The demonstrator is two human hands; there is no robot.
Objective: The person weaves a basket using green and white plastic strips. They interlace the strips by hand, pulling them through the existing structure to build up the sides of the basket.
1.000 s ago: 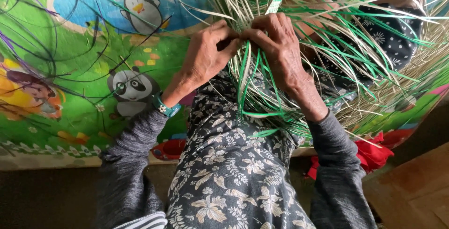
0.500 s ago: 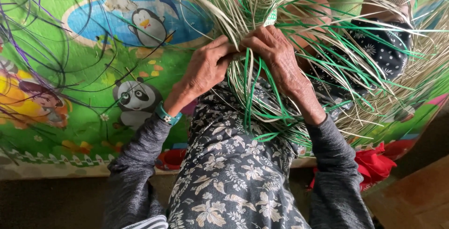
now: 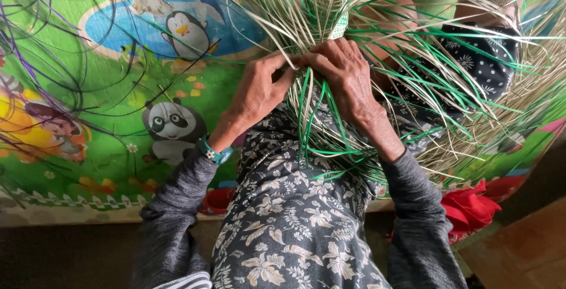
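Cartoon mat (image 3: pixel 118 76) w/ straw strands (image 3: pixel 306 6)

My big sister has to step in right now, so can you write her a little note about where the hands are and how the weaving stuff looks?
Left hand: fingers closed, pinching pale strands at the middle of the bundle.
Right hand: curled over the same spot, gripping the strands, touching the left hand.
Pale and green strips fan out in all directions from the hands and hang over the flowered lap.
Done: strips are gathered at one centre; how far it is woven is hidden by the hands.
Left: the long loose ends are all unwoven.
Below lies a cartoon play mat.
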